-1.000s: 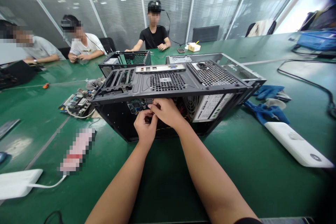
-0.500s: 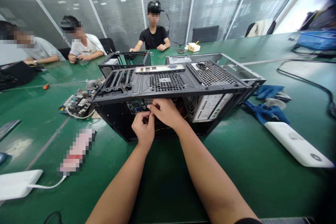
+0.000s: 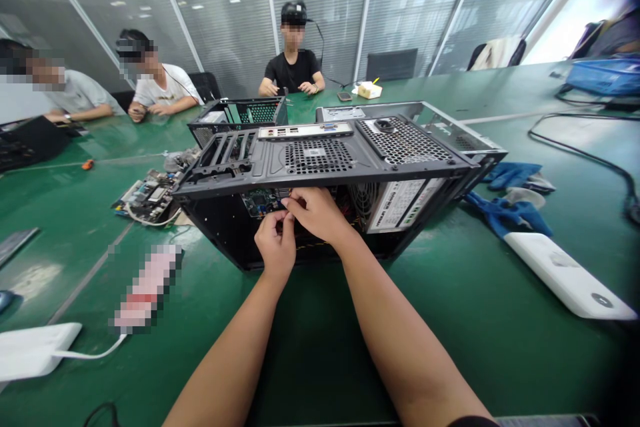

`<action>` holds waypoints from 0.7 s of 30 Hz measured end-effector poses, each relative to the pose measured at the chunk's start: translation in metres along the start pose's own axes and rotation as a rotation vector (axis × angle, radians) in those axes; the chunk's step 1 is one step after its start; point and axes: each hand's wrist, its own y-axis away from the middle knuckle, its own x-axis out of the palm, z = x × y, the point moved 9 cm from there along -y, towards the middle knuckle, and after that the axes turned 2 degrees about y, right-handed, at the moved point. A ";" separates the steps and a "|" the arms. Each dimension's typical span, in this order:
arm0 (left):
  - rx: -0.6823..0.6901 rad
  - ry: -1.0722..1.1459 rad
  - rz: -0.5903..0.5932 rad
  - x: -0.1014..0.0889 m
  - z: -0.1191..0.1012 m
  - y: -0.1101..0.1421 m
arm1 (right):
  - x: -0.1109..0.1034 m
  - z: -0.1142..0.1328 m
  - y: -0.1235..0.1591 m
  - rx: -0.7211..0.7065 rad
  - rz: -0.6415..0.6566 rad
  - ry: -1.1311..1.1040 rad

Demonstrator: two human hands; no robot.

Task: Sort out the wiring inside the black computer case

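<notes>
A black computer case (image 3: 270,177) lies in front of me, its vented rear panel facing up and its open side toward me. Both hands reach into that opening, beside the motherboard (image 3: 260,202). My left hand (image 3: 275,240) is closed in a pinch, its fingertips close against the other hand. My right hand (image 3: 317,213) is also closed, thumb against curled fingers, just under the case's top edge. Whatever lies between the fingers is too small or hidden to make out. Right of the hands sits the power supply (image 3: 403,205) with a white label; dark cables run below it.
Behind stand another open case (image 3: 240,113) and a side frame (image 3: 480,140). Left lie a loose motherboard (image 3: 153,197), a blurred phone (image 3: 149,287) and a white power bank (image 3: 37,350). Right are blue gloves (image 3: 515,210) and a white device (image 3: 570,273). Several people sit around the table.
My left hand has shifted slightly to the right, still pinched; my right hand has barely moved. The person across has drawn one hand inward.
</notes>
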 end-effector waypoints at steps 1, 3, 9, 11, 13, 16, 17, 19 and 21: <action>0.004 -0.001 -0.002 0.000 -0.001 0.000 | 0.000 0.000 0.000 -0.002 -0.003 0.004; 0.019 -0.003 -0.011 -0.001 -0.003 0.001 | 0.000 0.000 0.000 -0.009 -0.009 0.006; 0.036 -0.002 -0.033 -0.002 -0.005 0.001 | 0.000 0.002 0.000 -0.003 -0.005 0.007; 0.027 -0.013 -0.045 -0.003 -0.005 0.000 | -0.001 0.002 0.000 0.002 -0.003 0.012; 0.021 -0.026 -0.050 -0.004 -0.004 0.000 | -0.001 0.002 0.000 0.005 -0.004 0.012; 0.024 -0.039 -0.041 -0.004 -0.004 -0.001 | -0.001 0.002 0.000 0.011 -0.004 0.003; 0.029 -0.040 -0.037 -0.004 -0.004 -0.001 | -0.001 0.002 0.000 0.010 -0.004 0.000; 0.044 -0.040 -0.026 -0.003 -0.004 -0.001 | 0.000 0.002 0.001 0.010 -0.003 -0.007; 0.054 -0.032 -0.008 -0.002 -0.004 -0.001 | -0.001 0.003 0.001 0.011 -0.001 -0.014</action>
